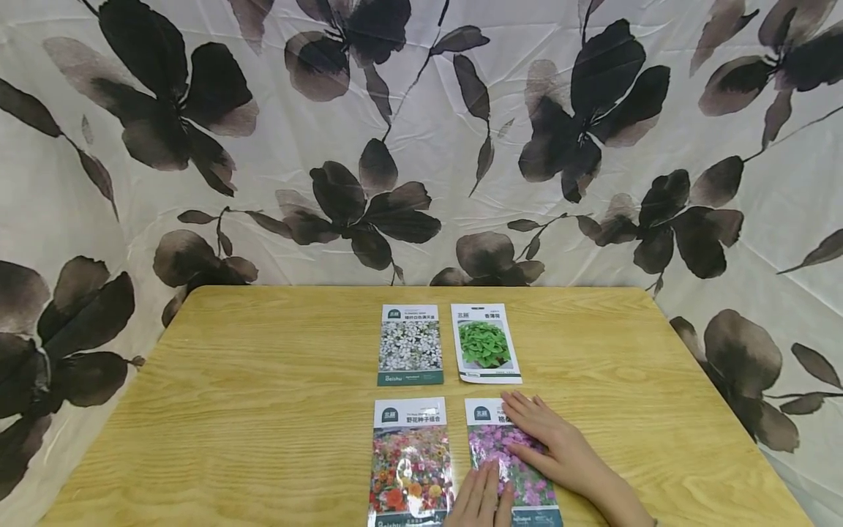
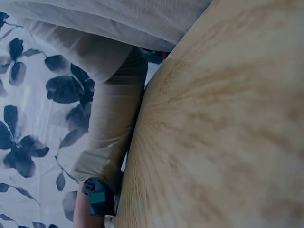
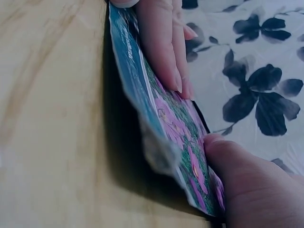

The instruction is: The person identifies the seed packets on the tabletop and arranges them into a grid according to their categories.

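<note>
Both my hands lie on a seed packet with pink-purple flowers (image 1: 532, 487) at the table's near side. My right hand (image 1: 556, 446) rests on its upper right part with fingers extended. In the right wrist view, its thumb (image 3: 251, 178) touches the packet near one edge. The left hand (image 1: 479, 501) presses straight fingers on the packet's lower left, close to the mixed-flower packet (image 1: 410, 465). Seen from the right wrist, the packet's nearer edge is wavy and stands slightly off the table. The left wrist view shows neither the packets nor the left hand's fingers.
Farther back lie a white-flower packet (image 1: 410, 344) and a green-leaf packet (image 1: 485, 344), side by side. All rest on a wood-grain table (image 1: 250, 410). A flower-print cloth (image 1: 421, 146) hangs behind it. The left wrist view shows a sleeved arm (image 2: 114, 116) with a dark wrist device (image 2: 99, 197).
</note>
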### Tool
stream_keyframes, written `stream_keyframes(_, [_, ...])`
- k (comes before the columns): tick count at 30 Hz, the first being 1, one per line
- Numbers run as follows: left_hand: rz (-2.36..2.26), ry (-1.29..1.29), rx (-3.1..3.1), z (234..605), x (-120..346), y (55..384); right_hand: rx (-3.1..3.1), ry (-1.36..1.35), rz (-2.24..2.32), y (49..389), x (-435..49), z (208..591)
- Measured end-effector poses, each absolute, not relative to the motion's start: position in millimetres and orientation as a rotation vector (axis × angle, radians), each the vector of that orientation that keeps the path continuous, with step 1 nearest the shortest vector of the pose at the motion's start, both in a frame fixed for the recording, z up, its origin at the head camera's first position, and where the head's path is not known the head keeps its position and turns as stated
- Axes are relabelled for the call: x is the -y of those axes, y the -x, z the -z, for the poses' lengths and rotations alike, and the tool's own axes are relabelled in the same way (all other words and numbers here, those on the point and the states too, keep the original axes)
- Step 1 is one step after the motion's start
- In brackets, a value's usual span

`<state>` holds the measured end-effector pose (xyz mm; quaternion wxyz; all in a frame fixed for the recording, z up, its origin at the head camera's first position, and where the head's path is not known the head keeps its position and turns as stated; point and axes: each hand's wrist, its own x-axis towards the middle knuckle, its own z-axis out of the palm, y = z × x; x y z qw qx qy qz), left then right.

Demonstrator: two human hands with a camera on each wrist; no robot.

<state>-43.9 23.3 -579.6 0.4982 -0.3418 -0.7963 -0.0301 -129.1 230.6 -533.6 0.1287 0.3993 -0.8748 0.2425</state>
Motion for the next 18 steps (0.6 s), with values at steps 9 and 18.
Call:
stream_keyframes(9, [0.065, 0.812, 1.849, 581.0, -21.9, 50.5, 2.553, -1.174, -0.702, 132.9, -228.0, 533.6])
stream_keyframes(18, [0.066, 0.834, 1.874, 578.6, -20.8, 49.0, 2.554, -1.169, -0.733, 132.7, -228.4, 533.0])
